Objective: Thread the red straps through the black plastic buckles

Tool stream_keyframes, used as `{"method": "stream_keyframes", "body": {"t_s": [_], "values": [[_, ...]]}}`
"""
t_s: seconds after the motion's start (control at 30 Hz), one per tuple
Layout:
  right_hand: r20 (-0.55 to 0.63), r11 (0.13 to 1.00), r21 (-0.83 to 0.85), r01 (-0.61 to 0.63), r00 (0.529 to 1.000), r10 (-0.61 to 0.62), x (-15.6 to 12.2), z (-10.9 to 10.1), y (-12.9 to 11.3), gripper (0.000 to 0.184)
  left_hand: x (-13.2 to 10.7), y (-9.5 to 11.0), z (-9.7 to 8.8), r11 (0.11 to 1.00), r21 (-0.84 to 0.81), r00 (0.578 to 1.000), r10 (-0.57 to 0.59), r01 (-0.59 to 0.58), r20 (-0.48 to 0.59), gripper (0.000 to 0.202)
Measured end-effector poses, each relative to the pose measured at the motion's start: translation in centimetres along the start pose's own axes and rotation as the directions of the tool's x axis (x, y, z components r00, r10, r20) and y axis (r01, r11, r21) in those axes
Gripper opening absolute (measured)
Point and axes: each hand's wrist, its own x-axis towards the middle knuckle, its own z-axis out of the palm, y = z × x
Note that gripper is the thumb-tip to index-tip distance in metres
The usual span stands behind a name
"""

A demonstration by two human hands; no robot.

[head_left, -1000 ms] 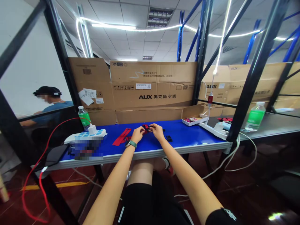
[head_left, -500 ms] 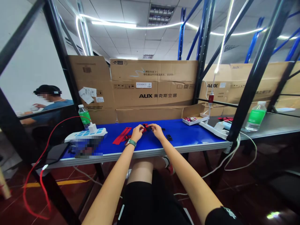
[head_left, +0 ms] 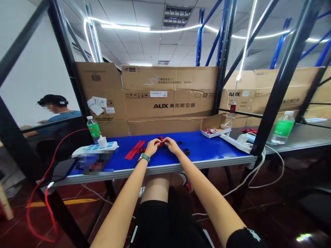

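Note:
A small red strap piece with dark parts (head_left: 160, 139) is between my two hands over the blue tabletop. My left hand (head_left: 152, 147), with a green-banded watch on its wrist, pinches it from the left. From the right, my right hand (head_left: 171, 145) closes its fingertips on the same piece. The fingers cover much of it, so its exact shape is hidden. Left of my left hand lie flat red fabric strips (head_left: 134, 150). Several small black pieces (head_left: 186, 152) lie right of my right hand, and a small dark piece (head_left: 180, 142) is just behind them.
A power strip (head_left: 95, 148) and a bottle with a green label (head_left: 93, 128) stand at the left. An open white box (head_left: 216, 132) sits at the back right. Cardboard (head_left: 173, 106) walls the rear. A seated person (head_left: 58, 106) is beyond the left post.
My fingertips have come slightly closer together around the red piece. The dark piece beyond my right hand shows more clearly.

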Motion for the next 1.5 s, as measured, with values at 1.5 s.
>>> {"method": "stream_keyframes", "body": {"t_s": [1.5], "values": [[-0.540, 0.927, -0.099, -0.363, 0.802, 0.256, -0.4, -1.1, 2.0, 0.013, -0.6, -1.8, -0.1, 0.944, 0.308, 0.993, -0.108, 0.116, -0.042, 0.029]]}}
